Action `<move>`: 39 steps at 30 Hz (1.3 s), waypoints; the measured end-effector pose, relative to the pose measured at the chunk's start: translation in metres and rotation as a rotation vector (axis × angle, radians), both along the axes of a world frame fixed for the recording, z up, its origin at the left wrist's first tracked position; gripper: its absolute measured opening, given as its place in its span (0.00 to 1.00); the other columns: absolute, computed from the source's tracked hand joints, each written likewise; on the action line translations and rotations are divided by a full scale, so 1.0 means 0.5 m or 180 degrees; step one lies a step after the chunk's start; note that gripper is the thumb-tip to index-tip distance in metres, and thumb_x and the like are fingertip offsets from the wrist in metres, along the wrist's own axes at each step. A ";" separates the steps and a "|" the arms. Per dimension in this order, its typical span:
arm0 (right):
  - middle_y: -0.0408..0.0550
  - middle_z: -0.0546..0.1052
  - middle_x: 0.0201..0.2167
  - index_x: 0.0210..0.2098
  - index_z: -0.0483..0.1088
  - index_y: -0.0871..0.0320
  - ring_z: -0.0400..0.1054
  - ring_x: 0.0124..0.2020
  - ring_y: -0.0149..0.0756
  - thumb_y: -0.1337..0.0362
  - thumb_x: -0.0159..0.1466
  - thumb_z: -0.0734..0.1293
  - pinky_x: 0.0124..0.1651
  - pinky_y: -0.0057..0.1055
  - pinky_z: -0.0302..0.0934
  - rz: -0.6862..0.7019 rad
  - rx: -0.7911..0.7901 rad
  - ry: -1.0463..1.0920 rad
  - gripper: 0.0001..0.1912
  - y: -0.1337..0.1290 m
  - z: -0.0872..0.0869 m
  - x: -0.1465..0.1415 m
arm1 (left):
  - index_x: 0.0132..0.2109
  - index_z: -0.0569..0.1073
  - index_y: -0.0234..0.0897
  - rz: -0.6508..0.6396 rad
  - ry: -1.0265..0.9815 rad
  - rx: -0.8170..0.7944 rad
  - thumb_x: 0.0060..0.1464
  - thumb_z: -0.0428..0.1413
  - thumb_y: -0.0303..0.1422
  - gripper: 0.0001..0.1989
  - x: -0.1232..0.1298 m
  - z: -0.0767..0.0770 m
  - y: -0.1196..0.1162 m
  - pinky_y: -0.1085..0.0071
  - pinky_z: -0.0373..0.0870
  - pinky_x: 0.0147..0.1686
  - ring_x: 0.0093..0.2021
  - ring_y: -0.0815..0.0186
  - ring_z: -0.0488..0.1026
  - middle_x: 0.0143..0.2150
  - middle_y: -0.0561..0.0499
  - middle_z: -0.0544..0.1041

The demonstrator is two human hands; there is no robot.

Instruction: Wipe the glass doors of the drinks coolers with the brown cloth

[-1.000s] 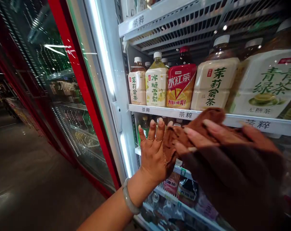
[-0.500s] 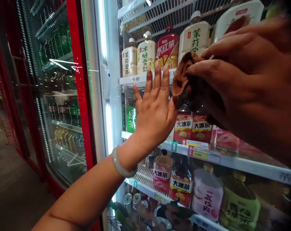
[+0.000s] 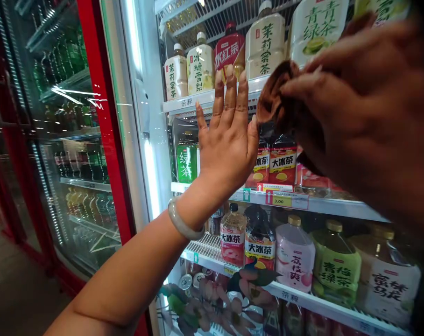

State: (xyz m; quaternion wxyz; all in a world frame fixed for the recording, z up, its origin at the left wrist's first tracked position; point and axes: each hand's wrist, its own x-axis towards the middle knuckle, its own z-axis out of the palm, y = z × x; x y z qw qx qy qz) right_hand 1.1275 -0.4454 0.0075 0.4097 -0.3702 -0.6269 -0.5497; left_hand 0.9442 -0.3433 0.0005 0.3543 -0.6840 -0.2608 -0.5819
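My left hand (image 3: pixel 228 135) is held up flat against the glass pane of a lit drinks fridge, fingers spread, with nothing in it and a pale bangle (image 3: pixel 184 221) on the wrist. At the right, close to the camera, my right hand (image 3: pixel 366 102) pinches a crumpled brown cloth (image 3: pixel 277 95) between thumb and fingers. The cloth's left edge hangs just right of my left thumb. Behind the hands stand bottles on shelves, among them a red-labelled bottle (image 3: pixel 229 51) and a white-labelled one (image 3: pixel 266 44).
A red door frame (image 3: pixel 103 107) runs down the left, beside another fridge with green bottles (image 3: pixel 63 56). Lower shelves hold a pink bottle (image 3: pixel 296 256), a green bottle (image 3: pixel 338 263) and cans (image 3: pixel 186 282). Flower and leaf shapes (image 3: pixel 229 298) cover the lower glass.
The view has shifted, so the shelves sit higher and further left. Both hands stay raised; the cloth, still in my right hand, appears slightly higher and further right.
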 end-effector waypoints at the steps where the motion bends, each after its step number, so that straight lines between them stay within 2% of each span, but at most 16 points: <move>1: 0.46 0.68 0.68 0.65 0.69 0.45 0.57 0.72 0.62 0.48 0.75 0.57 0.69 0.64 0.54 -0.0190 0.0097 -0.0048 0.23 0.000 -0.014 -0.003 | 0.79 0.41 0.52 -0.0012 0.0008 -0.0019 0.73 0.39 0.37 0.32 0.006 -0.005 -0.008 0.52 0.23 0.79 0.82 0.65 0.35 0.82 0.59 0.46; 3: 0.45 0.72 0.65 0.61 0.71 0.46 0.64 0.68 0.55 0.53 0.75 0.61 0.67 0.60 0.59 -0.0240 0.0384 -0.0218 0.18 0.007 -0.037 -0.018 | 0.80 0.40 0.47 0.0017 0.0066 -0.0092 0.72 0.38 0.35 0.33 0.018 -0.014 -0.024 0.50 0.24 0.78 0.82 0.63 0.35 0.82 0.54 0.46; 5: 0.43 0.75 0.63 0.58 0.72 0.46 0.66 0.65 0.49 0.56 0.74 0.63 0.64 0.54 0.61 -0.0175 0.0523 -0.0422 0.15 0.017 -0.039 -0.030 | 0.80 0.41 0.41 0.0080 0.0144 -0.0182 0.72 0.36 0.33 0.33 0.028 -0.024 -0.038 0.51 0.27 0.79 0.82 0.62 0.36 0.82 0.49 0.46; 8: 0.43 0.76 0.62 0.57 0.72 0.47 0.65 0.65 0.46 0.57 0.75 0.61 0.62 0.50 0.58 -0.0267 0.0447 -0.0597 0.14 0.018 -0.006 -0.020 | 0.79 0.45 0.35 0.0176 0.0160 -0.0317 0.72 0.38 0.35 0.32 0.043 -0.044 -0.055 0.51 0.28 0.79 0.82 0.61 0.35 0.82 0.43 0.45; 11: 0.50 0.76 0.61 0.58 0.72 0.50 0.63 0.65 0.49 0.58 0.75 0.62 0.60 0.50 0.55 -0.0426 0.0548 -0.0381 0.15 -0.005 0.010 0.027 | 0.79 0.42 0.30 0.0194 0.0128 -0.0482 0.72 0.40 0.38 0.35 0.065 -0.072 -0.075 0.47 0.23 0.78 0.82 0.58 0.32 0.82 0.40 0.41; 14: 0.50 0.77 0.59 0.57 0.73 0.50 0.63 0.63 0.46 0.59 0.73 0.64 0.59 0.47 0.53 -0.0538 0.0647 -0.0305 0.14 -0.036 -0.034 0.075 | 0.79 0.37 0.32 0.0079 0.0181 -0.0634 0.71 0.42 0.37 0.37 0.099 -0.101 -0.101 0.45 0.22 0.77 0.81 0.59 0.28 0.82 0.40 0.38; 16: 0.49 0.77 0.59 0.57 0.72 0.50 0.61 0.64 0.45 0.62 0.72 0.65 0.61 0.47 0.51 -0.0575 0.0459 -0.0409 0.15 -0.052 -0.079 0.088 | 0.79 0.36 0.32 0.0015 0.0246 -0.0728 0.71 0.42 0.36 0.38 0.122 -0.112 -0.119 0.44 0.23 0.77 0.81 0.59 0.28 0.82 0.41 0.38; 18: 0.50 0.76 0.61 0.58 0.72 0.50 0.60 0.65 0.45 0.64 0.72 0.64 0.63 0.47 0.49 -0.0647 0.0209 -0.0479 0.16 -0.061 -0.107 0.087 | 0.79 0.38 0.31 0.0011 0.0284 -0.0836 0.70 0.43 0.34 0.37 0.140 -0.117 -0.134 0.44 0.26 0.78 0.81 0.59 0.29 0.82 0.41 0.39; 20: 0.50 0.76 0.62 0.58 0.73 0.50 0.59 0.66 0.45 0.65 0.71 0.64 0.65 0.47 0.48 -0.0653 -0.0019 -0.0551 0.17 -0.067 -0.105 0.084 | 0.79 0.41 0.30 0.0053 0.0288 -0.0935 0.69 0.43 0.32 0.37 0.150 -0.115 -0.145 0.45 0.29 0.78 0.81 0.58 0.32 0.82 0.41 0.40; 25: 0.48 0.74 0.64 0.58 0.73 0.49 0.58 0.68 0.44 0.67 0.71 0.63 0.67 0.46 0.50 -0.0633 -0.0187 -0.0581 0.18 -0.097 -0.051 0.120 | 0.78 0.45 0.26 0.0249 0.0302 -0.1092 0.69 0.44 0.34 0.36 0.151 -0.104 -0.168 0.47 0.35 0.79 0.81 0.56 0.35 0.81 0.39 0.41; 28: 0.50 0.74 0.63 0.59 0.73 0.50 0.58 0.69 0.45 0.66 0.72 0.62 0.69 0.48 0.50 -0.0644 -0.0051 -0.0238 0.18 -0.111 -0.081 0.142 | 0.78 0.46 0.27 0.0261 0.0511 -0.1088 0.70 0.43 0.35 0.35 0.157 -0.111 -0.182 0.49 0.38 0.79 0.81 0.57 0.38 0.82 0.41 0.42; 30: 0.51 0.75 0.63 0.58 0.73 0.51 0.58 0.69 0.46 0.66 0.72 0.62 0.70 0.49 0.50 -0.0640 -0.0046 -0.0198 0.18 -0.114 -0.114 0.143 | 0.78 0.47 0.29 0.0208 0.0691 -0.1028 0.71 0.42 0.35 0.34 0.167 -0.122 -0.191 0.52 0.40 0.79 0.81 0.59 0.39 0.81 0.42 0.43; 32: 0.52 0.75 0.62 0.58 0.74 0.53 0.59 0.68 0.46 0.66 0.72 0.62 0.71 0.50 0.51 -0.0640 -0.0107 -0.0291 0.18 -0.114 -0.130 0.137 | 0.78 0.47 0.28 0.0173 0.0748 -0.1031 0.70 0.42 0.34 0.34 0.179 -0.130 -0.197 0.53 0.42 0.79 0.81 0.59 0.39 0.81 0.41 0.43; 34: 0.50 0.76 0.62 0.56 0.75 0.52 0.60 0.67 0.44 0.66 0.71 0.63 0.72 0.47 0.51 -0.0638 -0.0208 -0.0466 0.17 -0.114 -0.116 0.139 | 0.78 0.48 0.25 0.0153 0.0711 -0.1076 0.69 0.44 0.33 0.35 0.189 -0.133 -0.200 0.52 0.43 0.79 0.81 0.57 0.39 0.81 0.39 0.43; 37: 0.46 0.76 0.62 0.55 0.75 0.49 0.60 0.68 0.41 0.68 0.70 0.63 0.73 0.44 0.50 -0.0648 -0.0294 -0.0661 0.16 -0.124 -0.070 0.166 | 0.78 0.48 0.24 0.0104 0.0603 -0.1032 0.69 0.45 0.33 0.35 0.201 -0.131 -0.200 0.50 0.43 0.79 0.81 0.56 0.40 0.81 0.37 0.44; 39: 0.47 0.75 0.63 0.56 0.75 0.50 0.59 0.69 0.42 0.68 0.70 0.63 0.73 0.46 0.50 -0.0668 -0.0215 -0.0575 0.17 -0.133 -0.060 0.192 | 0.78 0.47 0.24 0.0097 0.0504 -0.0961 0.70 0.43 0.34 0.34 0.209 -0.133 -0.197 0.49 0.42 0.79 0.81 0.56 0.39 0.81 0.36 0.43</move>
